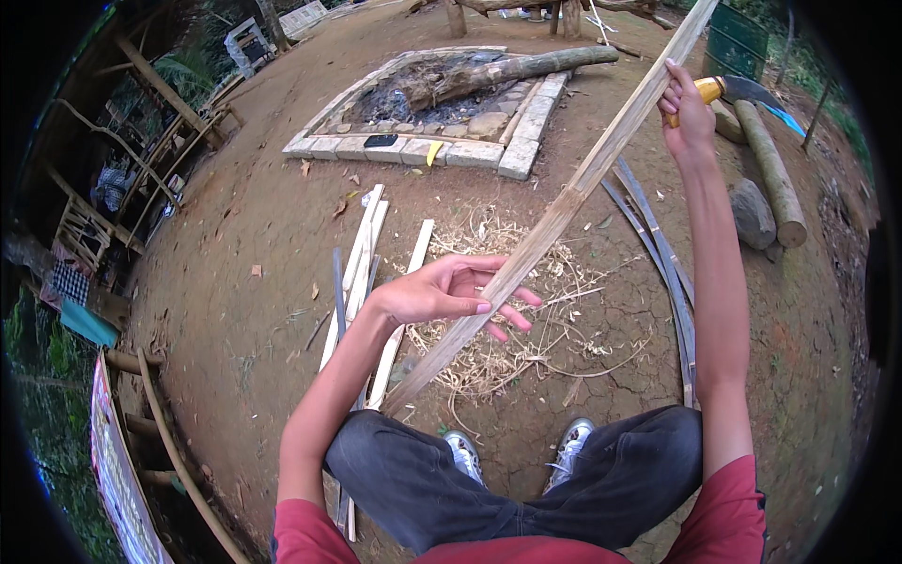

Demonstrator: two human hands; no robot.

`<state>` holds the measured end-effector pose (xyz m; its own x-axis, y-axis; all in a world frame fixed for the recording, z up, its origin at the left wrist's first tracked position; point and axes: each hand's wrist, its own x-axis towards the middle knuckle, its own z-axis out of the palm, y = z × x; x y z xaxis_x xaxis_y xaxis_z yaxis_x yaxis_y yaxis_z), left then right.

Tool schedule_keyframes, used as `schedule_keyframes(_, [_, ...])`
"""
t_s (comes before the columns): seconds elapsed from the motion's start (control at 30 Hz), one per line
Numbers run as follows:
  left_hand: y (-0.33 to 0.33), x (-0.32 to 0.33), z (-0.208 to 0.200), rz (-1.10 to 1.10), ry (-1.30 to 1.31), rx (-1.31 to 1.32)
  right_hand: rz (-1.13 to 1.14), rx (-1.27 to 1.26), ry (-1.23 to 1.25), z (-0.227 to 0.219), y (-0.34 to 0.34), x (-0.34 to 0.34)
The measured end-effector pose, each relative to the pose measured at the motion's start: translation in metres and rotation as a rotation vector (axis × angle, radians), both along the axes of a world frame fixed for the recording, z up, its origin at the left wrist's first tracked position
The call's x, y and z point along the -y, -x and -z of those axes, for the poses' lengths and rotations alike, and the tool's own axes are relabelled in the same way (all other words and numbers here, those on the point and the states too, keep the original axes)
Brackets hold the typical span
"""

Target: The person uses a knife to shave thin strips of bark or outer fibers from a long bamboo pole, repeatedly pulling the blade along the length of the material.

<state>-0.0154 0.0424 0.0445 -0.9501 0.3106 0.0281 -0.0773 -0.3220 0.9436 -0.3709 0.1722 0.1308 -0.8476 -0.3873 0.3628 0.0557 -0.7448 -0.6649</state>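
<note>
A long wooden slat slants from the upper right down to beside my left knee. My right hand is closed around its upper part and also keeps the yellow handle of a curved-blade knife in its grip; the blade points away to the right. Lower down, my left hand holds the slat loosely, thumb against its near edge and fingers stretched out behind it. Beneath the slat lies a heap of pale curled shavings. Several pale strips rest on the ground left of the heap.
Dark, long strips lie near my right forearm. Farther off is a stone-edged fire pit with a charred log across it and a dark phone-like object on its rim. A rock and a log lie right.
</note>
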Motion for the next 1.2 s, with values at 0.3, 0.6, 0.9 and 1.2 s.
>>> schedule_keyframes(0.3, [-0.007,0.002,0.005,0.003,0.009,-0.091,-0.003,-0.035,0.026,-0.005,-0.005,0.003])
schedule_keyframes(0.6, [-0.014,0.002,0.008,-0.029,0.031,-0.071,0.000,-0.094,0.026,-0.016,-0.031,0.007])
schedule_keyframes(0.9, [-0.037,0.037,0.019,-0.368,0.379,0.071,0.045,-0.105,0.144,-0.024,-0.043,0.017])
schedule_keyframes(1.2, [-0.069,0.046,0.069,-0.070,-0.062,0.084,0.368,-0.075,0.201,-0.023,-0.053,0.024])
